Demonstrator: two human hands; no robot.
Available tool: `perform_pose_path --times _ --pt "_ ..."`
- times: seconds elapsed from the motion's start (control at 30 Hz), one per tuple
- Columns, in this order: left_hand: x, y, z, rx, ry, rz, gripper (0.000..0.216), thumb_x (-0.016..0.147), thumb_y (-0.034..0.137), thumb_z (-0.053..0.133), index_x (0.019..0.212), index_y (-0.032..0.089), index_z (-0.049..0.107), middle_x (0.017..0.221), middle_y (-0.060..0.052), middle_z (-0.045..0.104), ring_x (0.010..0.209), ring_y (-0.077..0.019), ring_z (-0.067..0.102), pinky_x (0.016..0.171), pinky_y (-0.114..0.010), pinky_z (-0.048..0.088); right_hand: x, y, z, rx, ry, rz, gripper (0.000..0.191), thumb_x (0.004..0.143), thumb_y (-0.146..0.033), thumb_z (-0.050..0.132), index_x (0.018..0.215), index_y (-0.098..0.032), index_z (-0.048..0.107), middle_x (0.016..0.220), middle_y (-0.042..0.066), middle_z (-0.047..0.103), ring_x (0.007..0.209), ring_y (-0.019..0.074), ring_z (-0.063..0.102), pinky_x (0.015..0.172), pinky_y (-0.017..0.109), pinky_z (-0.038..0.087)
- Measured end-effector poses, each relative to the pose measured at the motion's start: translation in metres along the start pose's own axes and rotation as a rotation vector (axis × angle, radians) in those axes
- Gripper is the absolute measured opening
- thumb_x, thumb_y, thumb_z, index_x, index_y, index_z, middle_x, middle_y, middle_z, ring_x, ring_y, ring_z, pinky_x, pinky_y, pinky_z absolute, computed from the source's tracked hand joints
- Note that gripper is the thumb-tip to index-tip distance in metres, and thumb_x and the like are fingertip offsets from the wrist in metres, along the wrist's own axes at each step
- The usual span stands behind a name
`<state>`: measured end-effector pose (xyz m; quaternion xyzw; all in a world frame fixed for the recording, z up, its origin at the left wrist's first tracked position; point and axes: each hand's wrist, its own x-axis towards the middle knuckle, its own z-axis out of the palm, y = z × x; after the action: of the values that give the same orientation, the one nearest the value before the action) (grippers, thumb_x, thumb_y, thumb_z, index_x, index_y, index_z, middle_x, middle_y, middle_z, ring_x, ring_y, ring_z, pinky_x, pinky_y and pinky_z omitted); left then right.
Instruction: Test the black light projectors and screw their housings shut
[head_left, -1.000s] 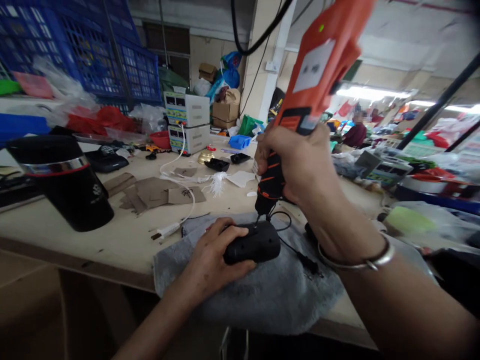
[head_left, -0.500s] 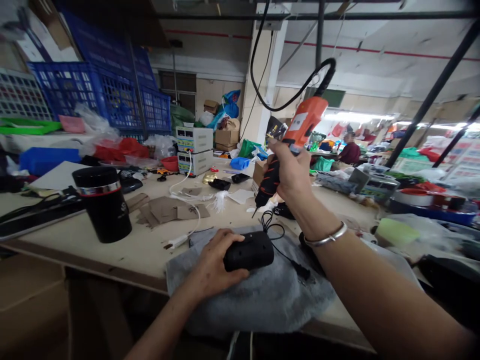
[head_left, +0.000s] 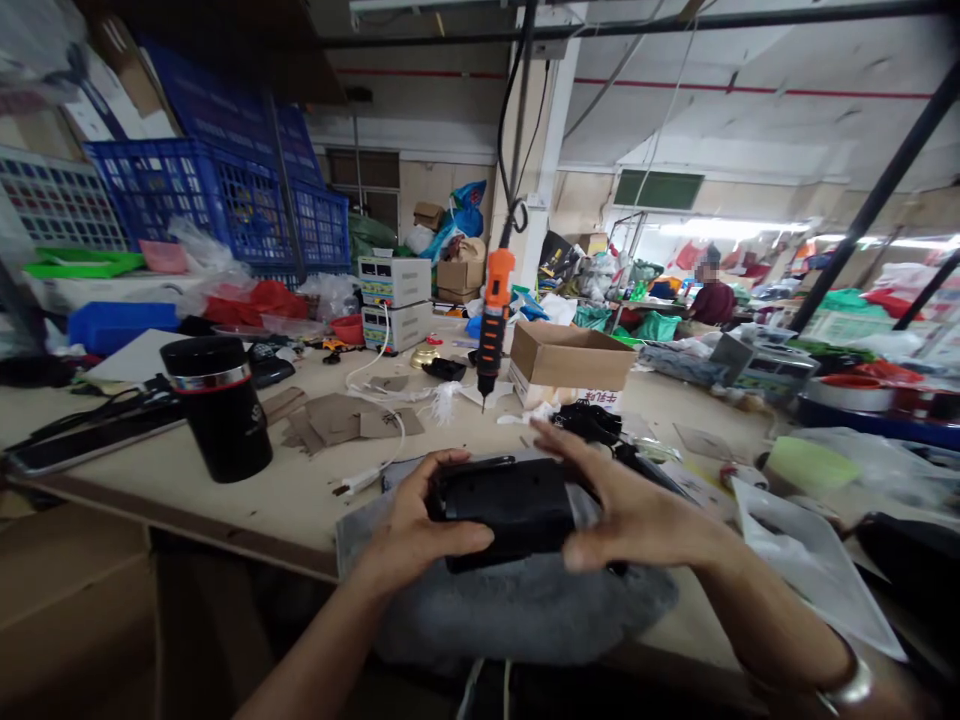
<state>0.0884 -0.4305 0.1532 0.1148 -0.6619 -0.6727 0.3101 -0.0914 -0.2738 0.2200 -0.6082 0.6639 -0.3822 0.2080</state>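
Note:
A black plastic housing (head_left: 506,510) is in my left hand (head_left: 420,520), thumb along its near face and fingers behind its left end. My right hand (head_left: 622,500) is at the housing's right end, thumb and fingers spread around it; whether they touch it I cannot tell. Below lies a grey cloth (head_left: 525,615) on the table. Beyond the housing, an orange and black electric screwdriver (head_left: 495,310) hangs bit down from its cord, out of both hands.
A black flask (head_left: 217,410) stands at the left beside cardboard pieces (head_left: 337,418). Behind are an open carton (head_left: 570,360), black parts (head_left: 589,422) and two stacked power supply units (head_left: 394,300). A white tray (head_left: 817,560) lies at right. A person (head_left: 711,290) is far off.
My right hand has let go of the electric screwdriver and come down to the housing's right end. The screwdriver now hangs upright. My left hand has lifted and tilted the housing.

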Motion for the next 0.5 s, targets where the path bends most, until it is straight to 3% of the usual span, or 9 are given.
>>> perform_pose_path --times 0.07,0.17,0.3,0.4,0.5 --pt "0.001 -0.002 0.005 -0.009 -0.003 0.004 0.073 0.047 0.039 0.085 0.110 0.020 0.052 0.100 -0.005 0.061 0.093 -0.0235 0.060 0.080 -0.032 0.048 -0.012 0.001 0.010 -0.075 0.000 0.023 0.099 0.056 -0.041 0.083 0.140 -0.023 0.033 0.123 0.011 0.058 0.111 0.0314 0.057 0.094 0.045 0.046" --pt "0.000 -0.002 0.007 0.070 -0.032 0.019 0.067 0.060 0.037 0.079 0.117 0.022 0.049 0.105 -0.005 0.060 0.096 -0.0230 0.060 0.080 -0.032 0.049 -0.017 0.001 0.021 -0.114 0.173 -0.043 0.071 0.062 -0.033 0.077 0.124 -0.023 0.045 0.109 0.007 0.062 0.097 0.0266 0.061 0.085 0.039 0.050" --pt "-0.004 0.008 0.006 0.326 -0.137 0.049 0.056 0.070 0.033 0.072 0.120 0.022 0.048 0.108 -0.006 0.061 0.099 -0.0259 0.060 0.083 -0.038 0.049 -0.017 0.000 0.027 -0.274 0.306 -0.096 0.066 0.057 -0.027 0.076 0.117 -0.022 0.049 0.106 0.007 0.062 0.097 0.0260 0.060 0.087 0.038 0.048" --pt "-0.006 0.017 0.011 0.590 -0.053 0.043 0.054 0.074 0.031 0.068 0.122 0.022 0.047 0.105 -0.008 0.063 0.096 -0.0279 0.061 0.084 -0.042 0.047 -0.017 0.001 0.032 -0.367 0.388 -0.093 0.065 0.057 -0.025 0.073 0.117 -0.019 0.050 0.106 0.008 0.061 0.097 0.0257 0.061 0.088 0.038 0.048" --pt "-0.008 0.023 0.022 0.738 -0.023 0.007 0.057 0.076 0.030 0.064 0.128 0.019 0.042 0.090 -0.007 0.066 0.085 -0.0280 0.062 0.078 -0.042 0.047 -0.014 0.005 0.037 -0.424 0.473 -0.098 0.064 0.059 -0.024 0.071 0.119 -0.017 0.051 0.111 0.011 0.059 0.099 0.0255 0.061 0.089 0.038 0.048"
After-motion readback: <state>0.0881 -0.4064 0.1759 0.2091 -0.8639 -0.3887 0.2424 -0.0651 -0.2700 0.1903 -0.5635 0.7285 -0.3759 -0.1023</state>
